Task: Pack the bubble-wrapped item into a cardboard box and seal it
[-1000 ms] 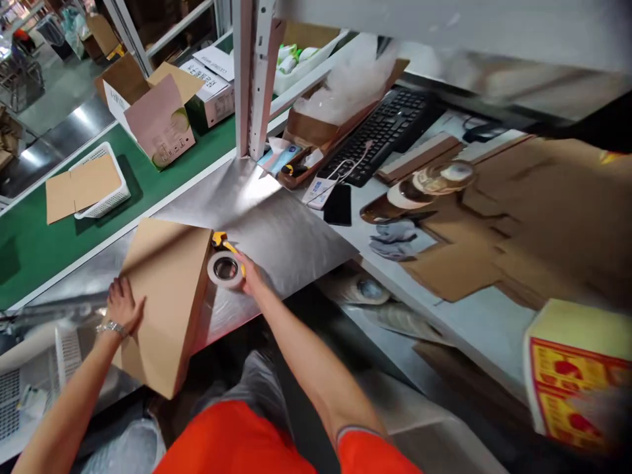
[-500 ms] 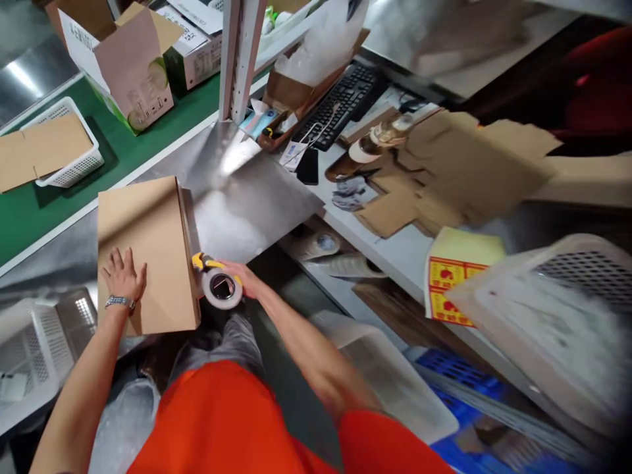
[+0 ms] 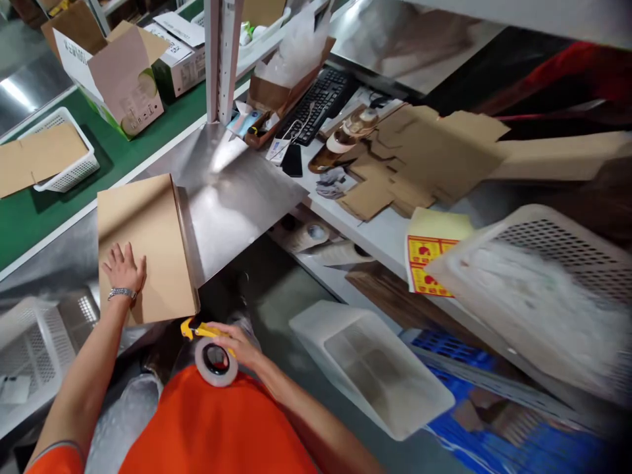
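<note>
A closed brown cardboard box (image 3: 143,243) lies on the shiny metal worktable (image 3: 237,191). My left hand (image 3: 123,268) rests flat on its near left part, fingers spread; a metal watch is on that wrist. My right hand (image 3: 236,342) grips a yellow tape dispenser with a roll of clear tape (image 3: 213,359), held off the table's near edge, close to my orange shirt and just below the box's near right corner.
A green conveyor (image 3: 118,158) at the left carries a white basket (image 3: 59,172) and open cartons (image 3: 116,79). A keyboard (image 3: 318,105), phone, tape rolls and flat cardboard (image 3: 429,158) lie on the right bench. White baskets (image 3: 533,289) and a plastic tray (image 3: 375,368) sit at the right.
My right hand has drawn the tape dispenser along the box's right edge and off its near corner towards my body. The left hand stays on the box. My view swung right.
</note>
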### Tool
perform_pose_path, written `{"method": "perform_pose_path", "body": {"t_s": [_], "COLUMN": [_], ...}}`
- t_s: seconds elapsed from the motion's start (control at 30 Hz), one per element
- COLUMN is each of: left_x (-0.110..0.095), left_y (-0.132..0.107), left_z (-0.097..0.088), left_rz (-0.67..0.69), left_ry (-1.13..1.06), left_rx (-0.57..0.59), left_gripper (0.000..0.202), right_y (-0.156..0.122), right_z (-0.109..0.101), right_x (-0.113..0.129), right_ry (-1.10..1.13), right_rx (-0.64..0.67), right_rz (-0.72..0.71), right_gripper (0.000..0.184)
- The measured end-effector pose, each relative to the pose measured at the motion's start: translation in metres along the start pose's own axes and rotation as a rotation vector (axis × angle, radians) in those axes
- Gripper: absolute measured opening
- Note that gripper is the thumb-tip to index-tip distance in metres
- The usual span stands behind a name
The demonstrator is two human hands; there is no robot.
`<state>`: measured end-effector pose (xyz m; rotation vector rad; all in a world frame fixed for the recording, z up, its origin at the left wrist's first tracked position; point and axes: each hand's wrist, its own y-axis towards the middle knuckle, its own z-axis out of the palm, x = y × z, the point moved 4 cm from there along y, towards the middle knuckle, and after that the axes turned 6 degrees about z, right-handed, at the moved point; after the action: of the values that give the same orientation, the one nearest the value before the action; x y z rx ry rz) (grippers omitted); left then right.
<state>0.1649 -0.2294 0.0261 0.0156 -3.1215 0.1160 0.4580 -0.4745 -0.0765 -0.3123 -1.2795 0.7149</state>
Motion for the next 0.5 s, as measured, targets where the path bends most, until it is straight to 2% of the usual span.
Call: {"method": "perform_pose_path", "body": {"t_s": [0.1,0.2,0.27,0.3,0.33,0.4,0.5], "left_x": [0.0,0.001,0.002,0.003,0.004,0.005,-0.002], "left_y": [0.0,0.001,0.002,0.002,0.002,0.0,-0.009], "left_z": [0.001,0.002,0.003,0.004,0.005,0.006,0.01], "left_rz": [0.011,0.014,0.011,0.009,0.006,0.004,0.018], "left_ry": [0.008,0.014,0.01,0.005,-0.004,-0.036,-0.097], "left_rx": [0.002,-0.014,-0.012,-0.007,-0.005,-0.004,-0.008], "left_gripper": [0.079,0.079,0.078,0.077,0.077,0.074,0.068], "right_y": [0.023,0.044,0.049,0.048,0.045,0.032,0.002], "right_z": [0.042,0.09,0.11,0.113,0.11,0.087,0.027], "right_x": [0.007,0.019,0.028,0.032,0.036,0.043,0.054], "right_ry": [-0.068,-0.241,-0.368,-0.427,-0.485,-0.595,-0.738], "right_rx": [-0.067,-0.067,-0.01,0.021,0.044,0.057,0.014], "right_rz": [0.011,0.01,-0.008,-0.018,-0.024,-0.028,-0.024], "right_gripper": [0.059,0.055,0.052,0.051,0.049,0.045,0.038]}}
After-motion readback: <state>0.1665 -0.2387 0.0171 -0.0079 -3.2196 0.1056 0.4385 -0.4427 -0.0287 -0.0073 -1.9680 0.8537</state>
